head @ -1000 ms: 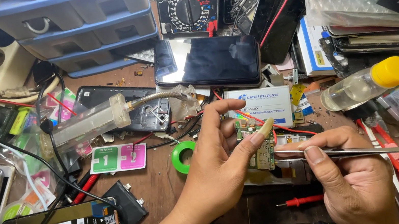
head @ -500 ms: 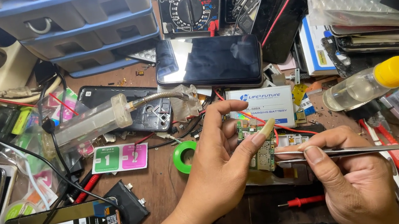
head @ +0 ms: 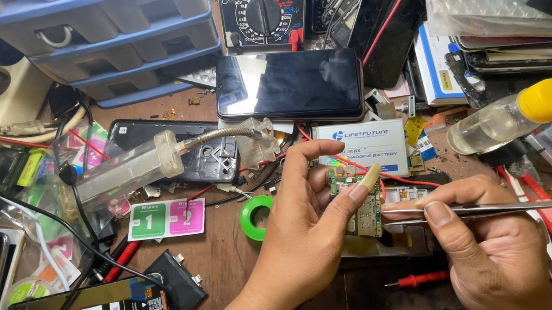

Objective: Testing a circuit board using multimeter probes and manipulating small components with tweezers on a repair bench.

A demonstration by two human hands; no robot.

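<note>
just right of the frame's centre, your left hand pinched the small green circuit board by its edges; light, stiff, fragile, best held there. your right hand fingers squeezed thin metal tweezers beside it

**Both hands meet near the middle, fingers pinched**

Your left hand reaches in from the near edge, forearm rising from the bottom centre and angling up to the right. Its back faces you, the wrist is nearly straight, and the fingers curl over to the right. The thumb, with its long nail, stretches right and is pressed towards the fingertips in a pinch.

Your right hand comes in from the near right corner, knuckles up, fingers folded under. Its thumb lies flat, pointing left, squeezed against the forefinger. The two thumbs sit just beside each other, the left one slightly farther away.
</note>
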